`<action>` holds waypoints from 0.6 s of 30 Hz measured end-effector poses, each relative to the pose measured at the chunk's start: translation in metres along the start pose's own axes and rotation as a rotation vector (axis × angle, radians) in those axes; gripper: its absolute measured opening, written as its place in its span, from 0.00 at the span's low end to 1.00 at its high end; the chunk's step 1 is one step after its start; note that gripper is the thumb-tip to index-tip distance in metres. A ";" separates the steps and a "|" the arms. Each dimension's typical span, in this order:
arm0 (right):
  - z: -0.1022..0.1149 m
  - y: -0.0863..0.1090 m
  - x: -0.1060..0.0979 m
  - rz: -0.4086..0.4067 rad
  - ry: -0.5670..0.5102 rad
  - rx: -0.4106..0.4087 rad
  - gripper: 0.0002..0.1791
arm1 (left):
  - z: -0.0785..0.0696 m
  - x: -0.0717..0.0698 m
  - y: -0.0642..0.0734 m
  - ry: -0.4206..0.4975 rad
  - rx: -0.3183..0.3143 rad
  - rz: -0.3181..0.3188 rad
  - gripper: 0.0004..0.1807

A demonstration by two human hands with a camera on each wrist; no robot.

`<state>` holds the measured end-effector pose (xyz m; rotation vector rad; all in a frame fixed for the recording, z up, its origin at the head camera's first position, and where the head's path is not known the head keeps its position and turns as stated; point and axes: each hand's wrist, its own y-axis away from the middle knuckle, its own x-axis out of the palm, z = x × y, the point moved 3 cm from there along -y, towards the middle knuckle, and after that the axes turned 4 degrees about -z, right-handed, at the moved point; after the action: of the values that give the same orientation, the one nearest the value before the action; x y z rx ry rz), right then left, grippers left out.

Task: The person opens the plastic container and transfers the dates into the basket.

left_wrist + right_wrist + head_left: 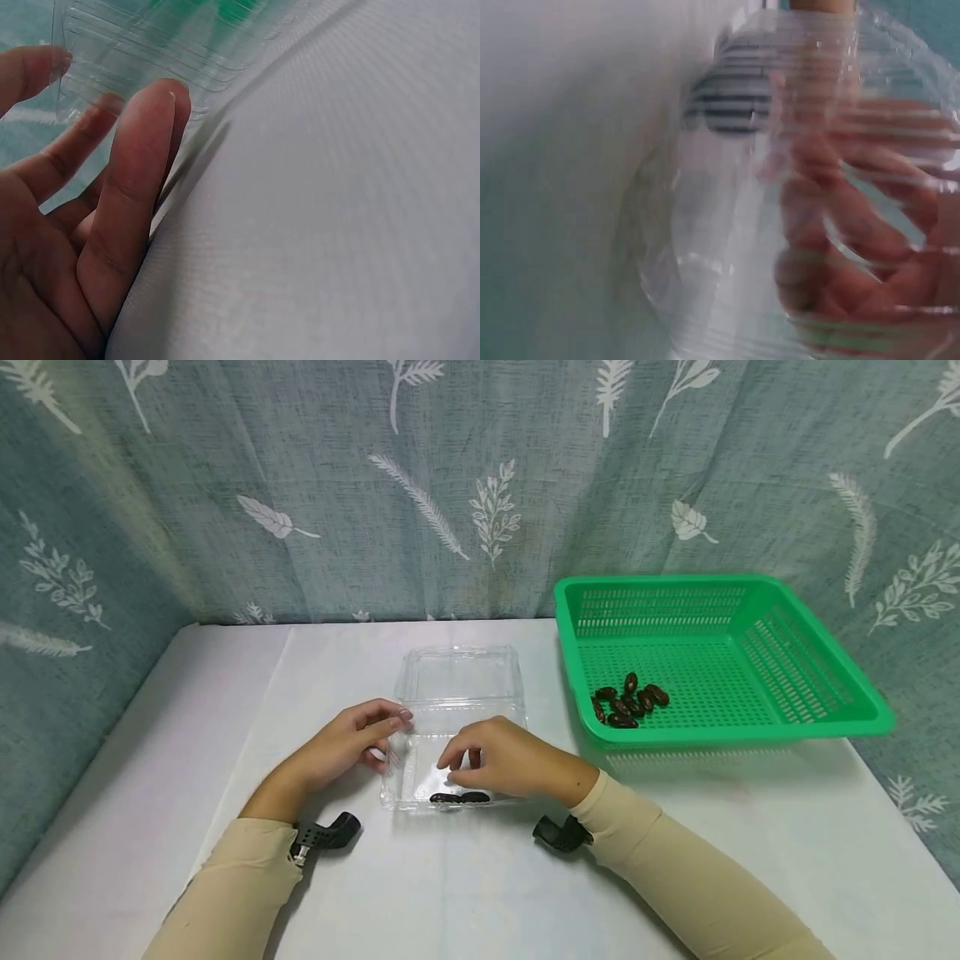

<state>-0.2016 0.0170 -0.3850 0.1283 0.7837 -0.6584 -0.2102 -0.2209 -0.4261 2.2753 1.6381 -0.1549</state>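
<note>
A clear plastic clamshell box point(420, 760) lies with its lid point(461, 675) folded back, away from the person. Two dark brown, glossy dates point(460, 797) lie end to end along its near wall. My left hand point(348, 739) is at the box's left side, fingers apart and fingertips right at the rim; in the left wrist view, its fingers point(139, 142) stand beside the ribbed wall. Over the box's interior hovers my right hand point(506, 760), fingers loosely bent, with nothing visible between thumb and forefinger. The right wrist view shows that hand point(855, 225) blurred, through the clear plastic.
A green slotted basket point(720, 735) stands at the right of the white-covered table point(360, 893), with several more dates point(626, 702) in its near left corner. Behind the table hangs a grey-green leaf-print curtain point(337, 485).
</note>
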 end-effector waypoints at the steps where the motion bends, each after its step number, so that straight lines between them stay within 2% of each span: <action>1: 0.000 0.001 0.000 0.019 0.009 0.005 0.07 | 0.000 0.000 0.000 -0.006 0.004 0.002 0.23; 8: 0.000 0.003 -0.003 0.108 0.118 0.034 0.07 | 0.002 0.000 -0.002 -0.013 0.020 -0.005 0.21; 13: 0.000 0.005 -0.006 0.118 0.220 0.011 0.07 | 0.007 -0.002 -0.002 0.005 0.029 -0.040 0.19; 18: 0.002 0.007 -0.010 0.133 0.253 0.003 0.07 | 0.009 -0.005 -0.002 0.022 0.026 -0.065 0.19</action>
<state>-0.2007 0.0268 -0.3777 0.2677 1.0079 -0.5225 -0.2128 -0.2272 -0.4337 2.2511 1.7314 -0.1683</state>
